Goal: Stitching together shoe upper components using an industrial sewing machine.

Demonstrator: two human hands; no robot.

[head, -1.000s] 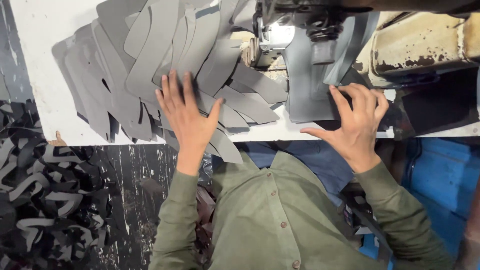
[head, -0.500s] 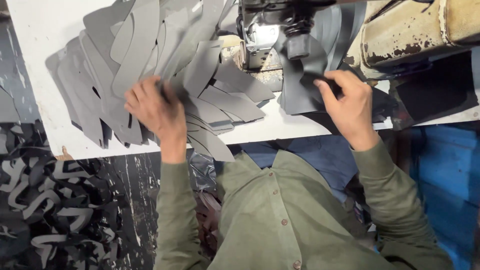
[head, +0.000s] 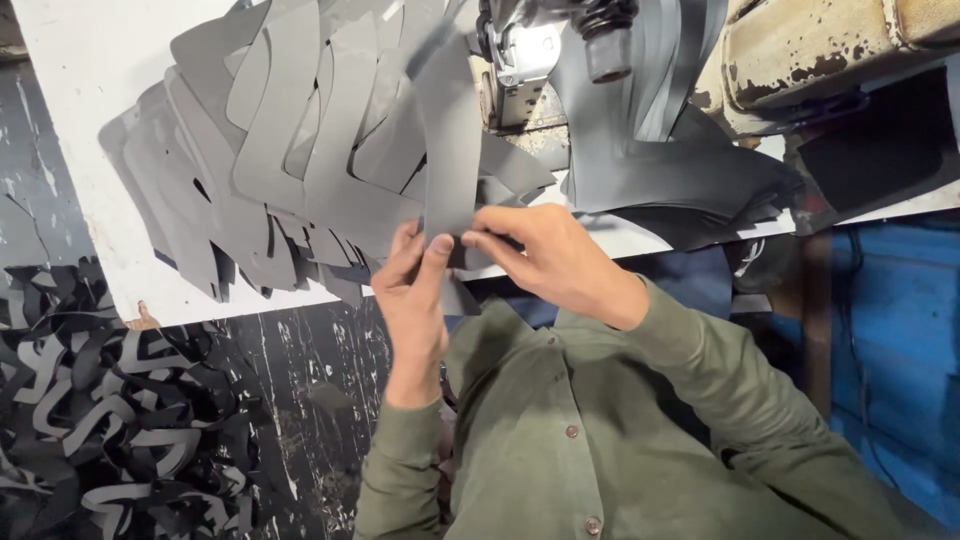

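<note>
While both hands pinch its lower end, the long grey curved leather strip (head: 447, 150) rises from the left hand (head: 415, 290) and right hand (head: 550, 255) over the fanned pile of grey cut leather pieces (head: 270, 170) on the white table (head: 80, 120).

Both hands meet at the near edge of the white surface (head: 90, 150), the left hand (head: 415, 290) and right hand (head: 555, 260) pinching one grey cut strip (head: 447, 150) between their fingers. A fanned pile of grey cut pieces (head: 270, 170) lies beside a sewing machine (head: 800, 50). Dark offcuts (head: 100, 420) heap on the floor.
</note>
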